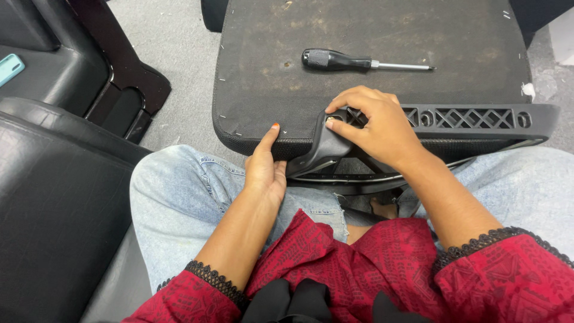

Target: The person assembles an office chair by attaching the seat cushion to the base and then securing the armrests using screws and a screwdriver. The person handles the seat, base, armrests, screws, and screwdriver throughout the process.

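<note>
1. The upturned chair seat [382, 36] rests across the person's lap, its dusty black fabric underside facing up and stapled along the edges. It fills the view from about 10 o'clock to 2 o'clock.
2. A black plastic armrest bracket [466, 118] lies along the seat's near edge. Its long axis runs left to right, from the curved end at centre out toward 3 o'clock. It is a moulded piece with a row of diamond-shaped lattice openings.
3. The right hand [376, 125] is closed over the curved inner end of the bracket, fingers wrapped across the top and thumb tucked under. It is the hand on the part.
4. The left hand [266, 170] sits just beside it at about 9 o'clock. Its thumb presses against the mesh-textured seat rim and its fingers curl beneath; it clamps the seat, not the bracket.
5. A screwdriver [359, 61] lies loose on the seat at 12 o'clock from both hands, well apart from them. Its knurled black handle points left and its steel shaft right, parallel to the bracket. The right hand is nearer to it.
6. Glossy black chair shells [54, 197] stand at 9 o'clock, over grey carpet [173, 42].
</note>
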